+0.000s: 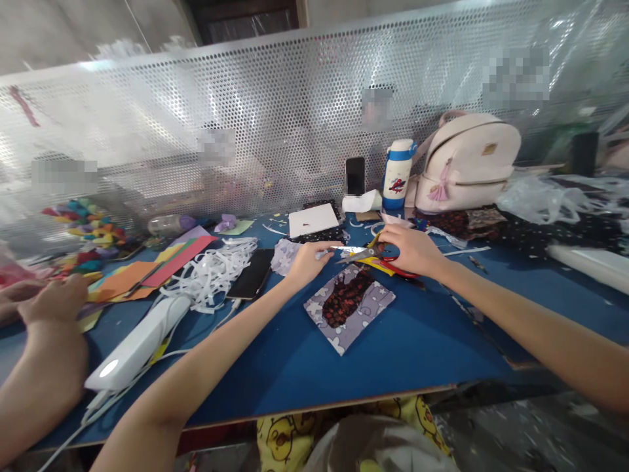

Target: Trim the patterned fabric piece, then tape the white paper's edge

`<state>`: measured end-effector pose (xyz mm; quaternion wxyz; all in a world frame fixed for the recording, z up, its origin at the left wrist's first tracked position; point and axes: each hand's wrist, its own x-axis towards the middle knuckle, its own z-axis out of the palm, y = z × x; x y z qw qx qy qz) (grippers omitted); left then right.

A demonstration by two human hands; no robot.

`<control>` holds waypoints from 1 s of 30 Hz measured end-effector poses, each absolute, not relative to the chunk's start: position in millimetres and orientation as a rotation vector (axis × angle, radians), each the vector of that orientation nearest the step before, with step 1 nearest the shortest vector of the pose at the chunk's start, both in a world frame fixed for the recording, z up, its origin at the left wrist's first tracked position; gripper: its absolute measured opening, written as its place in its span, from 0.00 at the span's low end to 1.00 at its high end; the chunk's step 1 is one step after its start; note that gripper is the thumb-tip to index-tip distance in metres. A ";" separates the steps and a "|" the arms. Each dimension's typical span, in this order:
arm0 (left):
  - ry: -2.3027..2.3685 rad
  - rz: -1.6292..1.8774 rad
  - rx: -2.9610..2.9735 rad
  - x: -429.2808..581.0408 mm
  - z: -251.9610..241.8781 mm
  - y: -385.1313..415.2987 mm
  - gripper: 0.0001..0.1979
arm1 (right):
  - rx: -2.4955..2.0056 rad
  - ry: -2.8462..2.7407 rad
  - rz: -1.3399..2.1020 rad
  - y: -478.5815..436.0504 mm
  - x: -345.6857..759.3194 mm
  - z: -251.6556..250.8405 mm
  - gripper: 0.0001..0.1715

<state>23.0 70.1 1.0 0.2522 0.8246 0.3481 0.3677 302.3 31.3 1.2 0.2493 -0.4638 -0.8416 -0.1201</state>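
My left hand (307, 261) reaches across the blue table (403, 341) and pinches a small pale strip (328, 250) near the scissor blades. My right hand (410, 249) is closed round the red and yellow handles of a pair of scissors (366, 254), whose blades point left toward the strip. Just in front of both hands lies a lilac patterned cloth piece (350, 305) with a dark red-flecked patch on it.
Another person's hand (52, 300) rests at the far left by coloured paper sheets (147, 269). White ribbon scraps (216, 269), a black phone (251, 275), a white power strip (135, 344), a bottle (397, 174) and a pale backpack (466, 160) stand before a perforated metal screen (275, 118).
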 end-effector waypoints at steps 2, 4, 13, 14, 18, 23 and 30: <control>0.938 1.065 2.243 21.6 5.1 70.5 0.10 | -1.268 -2.296 -0.333 31.5 302.6 1.1 0.20; 0.919 1.136 2.243 20.1 10.0 70.2 0.11 | -1.264 -2.305 -0.337 31.6 302.7 0.9 0.20; 0.756 1.166 2.454 20.1 21.6 59.8 0.06 | -1.258 -2.322 -0.318 30.4 300.5 -0.2 0.20; 0.748 1.160 2.480 20.3 20.9 59.8 0.06 | -1.254 -2.324 -0.317 30.3 300.3 -0.2 0.19; 0.732 1.158 2.534 21.3 18.5 59.5 0.05 | -1.228 -2.349 -0.300 29.6 299.6 0.1 0.19; 0.726 1.196 2.531 23.0 19.6 54.8 0.04 | -1.224 -2.349 -0.254 28.5 298.4 0.3 0.17; 0.706 1.305 2.450 23.1 20.0 49.0 0.06 | -1.235 -2.335 -0.185 26.8 296.9 1.3 0.18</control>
